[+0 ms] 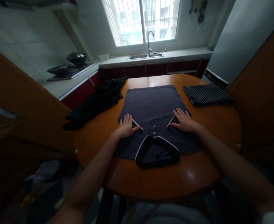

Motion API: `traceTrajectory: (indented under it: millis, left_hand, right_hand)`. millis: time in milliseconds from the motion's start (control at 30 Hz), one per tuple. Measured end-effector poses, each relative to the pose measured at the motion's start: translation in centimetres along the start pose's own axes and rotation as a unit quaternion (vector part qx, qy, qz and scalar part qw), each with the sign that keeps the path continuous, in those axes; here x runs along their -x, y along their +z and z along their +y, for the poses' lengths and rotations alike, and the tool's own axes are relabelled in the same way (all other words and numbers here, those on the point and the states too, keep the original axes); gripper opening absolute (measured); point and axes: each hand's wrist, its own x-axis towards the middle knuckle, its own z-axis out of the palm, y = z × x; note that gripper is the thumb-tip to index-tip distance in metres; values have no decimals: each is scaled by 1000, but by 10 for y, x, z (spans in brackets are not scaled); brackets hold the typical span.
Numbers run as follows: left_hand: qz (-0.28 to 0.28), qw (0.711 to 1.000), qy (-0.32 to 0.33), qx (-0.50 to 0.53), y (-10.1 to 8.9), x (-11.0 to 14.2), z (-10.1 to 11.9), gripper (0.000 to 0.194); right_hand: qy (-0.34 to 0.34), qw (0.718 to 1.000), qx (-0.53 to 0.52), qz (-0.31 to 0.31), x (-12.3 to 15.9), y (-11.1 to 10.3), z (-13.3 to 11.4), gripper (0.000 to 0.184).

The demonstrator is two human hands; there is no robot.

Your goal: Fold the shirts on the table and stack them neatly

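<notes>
Dark grey-blue cloth polo shirt (152, 104) with a white-edged black collar (168, 147) lies spread on the rounded, glossy orange-brown table (165, 183), collar nearest the person, sleeves folded inward. The left hand (126, 126) rests flat, fingers extended, at one white-edged cuff (137, 124); the right hand (183, 120) lies likewise at the other. Folded black-and-white striped cloth (207, 94) sits to the right, rumpled black clothing (97, 101) to the left.

the shirt (151, 102) lies on the table (165, 185), clothes (97, 101) left, folded cloth (208, 94) right.
</notes>
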Motion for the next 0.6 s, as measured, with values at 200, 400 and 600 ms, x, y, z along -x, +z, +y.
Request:
traceTrajectory:
  millis: [200, 400, 600]
  left_hand:
    - [-2, 1000, -7, 0, 0, -2, 1, 95]
    - [-1, 1000, -9, -6, 2, -6, 2, 82]
    - [-6, 1000, -17, -10, -1, -3, 7, 85]
  right_hand:
    - [-7, 1000, -1, 13, 1, -3, -4, 109]
    - [-30, 999, 2, 20, 2, 0, -8, 103]
    - [-20, 1000, 11, -8, 5, 2, -12, 101]
